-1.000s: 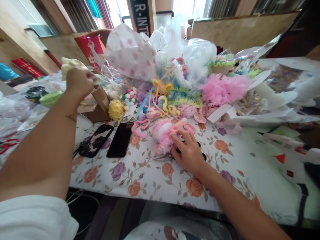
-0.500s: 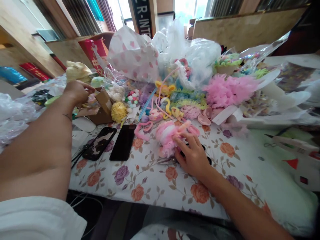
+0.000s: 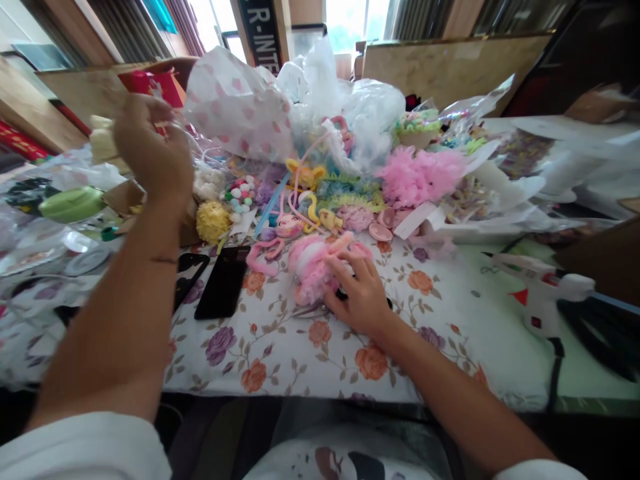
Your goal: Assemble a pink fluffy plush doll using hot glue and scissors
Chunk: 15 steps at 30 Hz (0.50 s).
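Note:
My right hand (image 3: 359,293) lies palm down on the tablecloth. Its fingers and thumb grip the near right side of a pink and white fluffy bundle (image 3: 305,267). Beneath that hand are scissors (image 3: 310,309); their blades point left and the dark handles are mostly covered. My left hand (image 3: 153,143) is raised over the left side of the table, above a small cardboard box (image 3: 123,197). Motion blurs its curled fingers, and I cannot make out anything in them. A pink fuzzy loop (image 3: 264,257) sits left of the bundle.
Two dark phones, one a black phone (image 3: 223,283), lie left of centre. Behind are a yellow pompom (image 3: 213,222), pink tulle (image 3: 420,175) and clear plastic bags (image 3: 370,110). A glue gun (image 3: 543,287) stands at right. A green oval item (image 3: 71,203) is at far left.
My left hand has lifted up from beside the cardboard box, its forearm turning upright. My right hand stays on the pink bundle. The view has swung slightly right, bringing the glue gun fully into sight.

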Motion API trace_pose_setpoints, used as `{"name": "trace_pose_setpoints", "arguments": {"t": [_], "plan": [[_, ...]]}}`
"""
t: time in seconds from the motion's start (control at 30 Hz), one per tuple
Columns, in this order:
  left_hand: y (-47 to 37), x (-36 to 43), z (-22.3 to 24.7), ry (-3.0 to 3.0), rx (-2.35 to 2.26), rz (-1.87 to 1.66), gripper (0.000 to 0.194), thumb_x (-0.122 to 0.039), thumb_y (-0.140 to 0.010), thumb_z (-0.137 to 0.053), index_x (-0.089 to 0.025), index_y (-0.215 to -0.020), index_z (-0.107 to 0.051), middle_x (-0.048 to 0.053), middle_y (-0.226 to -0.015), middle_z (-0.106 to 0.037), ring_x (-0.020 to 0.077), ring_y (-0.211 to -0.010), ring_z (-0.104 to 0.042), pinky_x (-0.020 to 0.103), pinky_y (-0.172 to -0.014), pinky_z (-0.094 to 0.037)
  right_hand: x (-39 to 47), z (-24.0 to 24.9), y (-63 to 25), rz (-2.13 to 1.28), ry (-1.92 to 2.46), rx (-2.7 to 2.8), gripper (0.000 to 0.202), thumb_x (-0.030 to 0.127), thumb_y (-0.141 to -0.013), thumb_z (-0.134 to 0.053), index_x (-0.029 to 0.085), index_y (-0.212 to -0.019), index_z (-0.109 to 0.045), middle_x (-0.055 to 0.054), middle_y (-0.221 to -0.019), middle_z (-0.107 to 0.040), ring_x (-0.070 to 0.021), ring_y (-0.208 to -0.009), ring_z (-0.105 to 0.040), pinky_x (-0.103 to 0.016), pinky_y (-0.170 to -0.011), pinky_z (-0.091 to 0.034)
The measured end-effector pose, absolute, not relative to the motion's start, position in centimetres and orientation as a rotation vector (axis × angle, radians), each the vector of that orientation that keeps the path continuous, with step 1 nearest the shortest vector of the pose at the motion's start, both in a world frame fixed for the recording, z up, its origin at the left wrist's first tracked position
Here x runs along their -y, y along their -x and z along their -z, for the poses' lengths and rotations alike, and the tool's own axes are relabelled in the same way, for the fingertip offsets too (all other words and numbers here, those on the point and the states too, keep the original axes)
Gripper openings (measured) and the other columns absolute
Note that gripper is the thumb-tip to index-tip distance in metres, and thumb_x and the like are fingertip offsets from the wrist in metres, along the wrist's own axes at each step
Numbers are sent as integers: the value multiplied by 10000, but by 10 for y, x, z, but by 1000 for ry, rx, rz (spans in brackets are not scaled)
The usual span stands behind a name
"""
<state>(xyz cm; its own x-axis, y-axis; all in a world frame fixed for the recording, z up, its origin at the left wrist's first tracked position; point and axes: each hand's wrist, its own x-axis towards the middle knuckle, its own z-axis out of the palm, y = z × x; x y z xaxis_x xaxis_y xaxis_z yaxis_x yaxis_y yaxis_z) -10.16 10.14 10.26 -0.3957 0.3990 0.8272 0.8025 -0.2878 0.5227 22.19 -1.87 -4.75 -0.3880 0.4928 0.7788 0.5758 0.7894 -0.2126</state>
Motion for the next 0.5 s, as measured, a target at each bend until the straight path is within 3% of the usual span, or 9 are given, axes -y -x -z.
{"name": "trace_pose_setpoints", "arguments": {"t": [0.07, 0.1, 0.13, 0.2, 0.33, 0.5], "plan": [[43, -78, -84, 1593, 1616, 1757, 134, -152, -904, -581, -111, -1021, -630, -89, -602, -574, 76, -622, -569, 253, -760, -465, 8, 48, -231, 66, 895, 1895, 368, 249, -846, -565, 123, -1188, -611, -165, -1117, -583, -269, -1033, -546, -430, -893, -477], [14, -61, -73, 1769, 1598, 1756, 178, -213, -945, -515, -108, -903, -652, -84, -552, -555, 66, -573, -564, 236, -714, -460, 1, 48, -237, 25, 995, 1806, 331, 264, -854, -552, 142, -1152, -631, -151, -1097, -590, -259, -1020, -553, -419, -888, -476], [-14, -40, -59, 1909, 1522, 1758, 262, -252, -945, -507, -117, -777, -655, -62, -572, -588, 68, -598, -588, 230, -710, -459, -7, 50, -243, -24, 1118, 1722, 290, 275, -859, -538, 157, -1096, -655, -139, -1072, -600, -255, -1011, -559, -417, -893, -469], [-60, 3, -30, 2187, 1326, 1725, 195, -243, -889, -596, -157, -723, -652, -28, -683, -674, 100, -674, -619, 233, -689, -468, -24, 54, -256, -151, 1350, 1655, 248, 292, -839, -538, 148, -974, -688, -130, -999, -622, -259, -973, -570, -421, -896, -456], [-103, 64, 22, 2869, 1018, 1410, 90, -198, -885, -575, -181, -876, -663, 25, -786, -704, 147, -724, -643, 269, -714, -512, -49, 65, -270, -238, 1465, 1683, 197, 295, -762, -608, 125, -769, -708, -105, -769, -623, -261, -839, -581, -418, -855, -450], [-96, 63, 48, 2959, 1456, 1292, 172, -248, -901, -558, -178, -1004, -676, 95, -1062, -712, 215, -990, -663, 342, -908, -511, -54, 68, -263, -339, 1490, 1680, 255, 400, -688, -694, 160, -617, -644, -84, -722, -596, -264, -846, -549, -410, -850, -420]]}}
